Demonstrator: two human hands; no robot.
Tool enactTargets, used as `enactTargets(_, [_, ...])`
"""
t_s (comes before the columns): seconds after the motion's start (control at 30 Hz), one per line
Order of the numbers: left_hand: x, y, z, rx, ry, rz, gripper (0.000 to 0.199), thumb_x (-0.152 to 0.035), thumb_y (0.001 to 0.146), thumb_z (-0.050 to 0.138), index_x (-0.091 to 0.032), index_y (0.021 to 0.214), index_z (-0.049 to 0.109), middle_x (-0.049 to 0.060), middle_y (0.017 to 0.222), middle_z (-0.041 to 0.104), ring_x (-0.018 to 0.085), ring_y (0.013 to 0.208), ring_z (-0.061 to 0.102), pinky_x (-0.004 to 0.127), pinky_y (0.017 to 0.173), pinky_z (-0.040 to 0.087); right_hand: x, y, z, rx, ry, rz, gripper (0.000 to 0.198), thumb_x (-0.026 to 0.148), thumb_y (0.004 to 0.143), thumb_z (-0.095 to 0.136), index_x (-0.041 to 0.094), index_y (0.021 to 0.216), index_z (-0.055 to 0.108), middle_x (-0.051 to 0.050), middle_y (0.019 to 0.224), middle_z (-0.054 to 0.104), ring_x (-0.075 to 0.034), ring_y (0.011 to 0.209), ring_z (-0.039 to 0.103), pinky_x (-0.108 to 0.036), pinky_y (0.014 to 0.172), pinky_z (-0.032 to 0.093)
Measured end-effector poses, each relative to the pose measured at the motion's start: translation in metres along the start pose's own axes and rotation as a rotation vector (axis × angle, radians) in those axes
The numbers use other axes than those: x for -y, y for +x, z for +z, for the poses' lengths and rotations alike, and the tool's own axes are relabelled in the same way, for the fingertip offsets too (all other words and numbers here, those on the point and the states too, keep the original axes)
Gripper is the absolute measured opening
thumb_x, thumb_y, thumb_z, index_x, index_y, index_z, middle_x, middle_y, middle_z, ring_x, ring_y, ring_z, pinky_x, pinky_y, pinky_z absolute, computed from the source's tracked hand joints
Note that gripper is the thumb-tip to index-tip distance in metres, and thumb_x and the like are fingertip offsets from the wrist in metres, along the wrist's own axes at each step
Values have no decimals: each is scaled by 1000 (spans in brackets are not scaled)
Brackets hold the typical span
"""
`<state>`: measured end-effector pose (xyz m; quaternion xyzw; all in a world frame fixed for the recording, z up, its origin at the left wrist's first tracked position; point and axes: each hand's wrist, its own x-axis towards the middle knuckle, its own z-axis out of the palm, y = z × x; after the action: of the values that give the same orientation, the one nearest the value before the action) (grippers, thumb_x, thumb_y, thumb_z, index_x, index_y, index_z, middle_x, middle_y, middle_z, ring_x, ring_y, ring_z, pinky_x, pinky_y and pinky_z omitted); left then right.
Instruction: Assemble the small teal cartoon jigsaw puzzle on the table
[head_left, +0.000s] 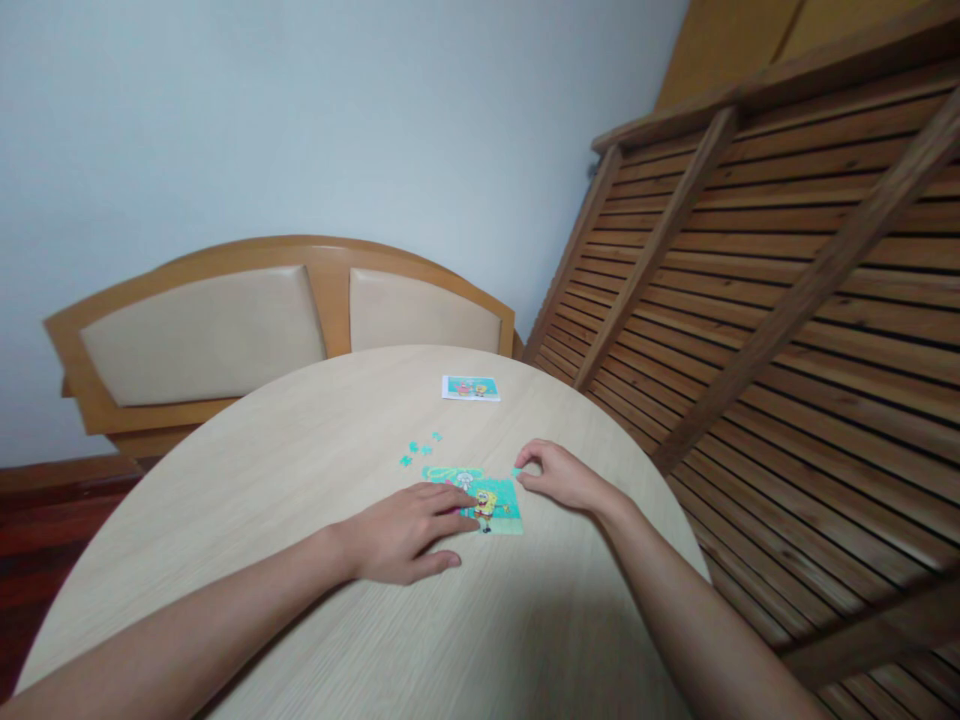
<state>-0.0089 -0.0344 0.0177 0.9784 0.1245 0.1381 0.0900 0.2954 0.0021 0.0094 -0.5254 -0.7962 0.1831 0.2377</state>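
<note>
A partly assembled jigsaw puzzle with a yellow cartoon figure on a teal ground lies on the round table. Across its left part rests my left hand, palm down with the fingers stretched out, hiding some of the picture. At the puzzle's upper right corner, my right hand pinches a small teal puzzle piece between thumb and fingertips. Several loose puzzle pieces are scattered just beyond the puzzle's upper left.
Farther back on the table lies a small picture card with cartoon figures. A wooden headboard with cream panels stands behind the table, against a pale wall. Wooden slats lean along the right side.
</note>
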Motion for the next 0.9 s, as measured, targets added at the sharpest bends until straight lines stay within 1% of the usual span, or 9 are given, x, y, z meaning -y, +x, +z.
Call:
enactTargets(0.1, [0,0,0,-2,1,4,44,-42,99,50,-22,138,51,13,141,53,30,128,51,46,109,41,2,-1,-1,33,45,-1,16,13,73,63,16,88,67,-5,90,69,-19,85,62,-30,80,47])
enactTargets(0.2, [0,0,0,-15,-3,8,44,-42,99,50,-22,138,51,13,141,53,30,127,52,46,109,42,2,-2,0,44,126,-24,13,13,76,61,16,88,65,-4,87,68,-18,85,62,-29,79,47])
enactTargets(0.3, [0,0,0,-16,-7,6,43,-41,98,50,-22,137,51,13,141,53,30,128,52,46,109,42,-2,-2,2,32,206,-18,17,15,78,61,16,95,65,-5,90,68,-18,86,63,-29,79,49])
enactTargets(0.4, [1,0,0,-21,-12,10,44,-42,98,51,-23,137,51,13,141,53,30,127,52,46,109,41,-6,-2,2,-3,128,-19,21,18,78,65,16,99,68,-7,98,68,-20,92,63,-33,85,49])
enactTargets(0.47, [1,0,0,-25,-16,13,43,-42,98,51,-23,137,51,13,141,53,30,127,52,46,109,42,-8,-1,1,-21,27,-33,17,21,78,67,17,94,70,-8,98,68,-21,94,62,-36,89,47])
enactTargets(0.53, [1,0,0,-19,-11,11,44,-42,98,50,-22,138,51,13,141,53,30,128,52,46,109,41,-8,-1,-1,-15,-32,-48,12,22,78,67,17,88,70,-8,96,67,-22,93,61,-36,90,46])
enactTargets(0.63, [0,0,0,-10,-7,5,43,-41,99,50,-22,138,51,13,141,53,30,128,51,46,110,41,-7,-2,-2,8,-37,-65,11,19,76,66,17,86,69,-7,95,66,-21,93,61,-35,89,46])
enactTargets(0.77, [0,1,-1,-3,-10,1,43,-41,98,50,-22,138,51,13,141,53,30,129,51,45,110,40,-1,-4,-2,48,36,-41,16,16,74,64,17,90,66,-4,91,66,-19,87,61,-30,81,47])
enactTargets(0.9, [0,0,-1,4,-3,4,44,-41,99,49,-22,139,49,13,142,52,30,129,50,46,110,40,5,-4,-1,68,146,-32,15,20,81,62,16,94,66,-2,83,65,-16,77,60,-27,72,47])
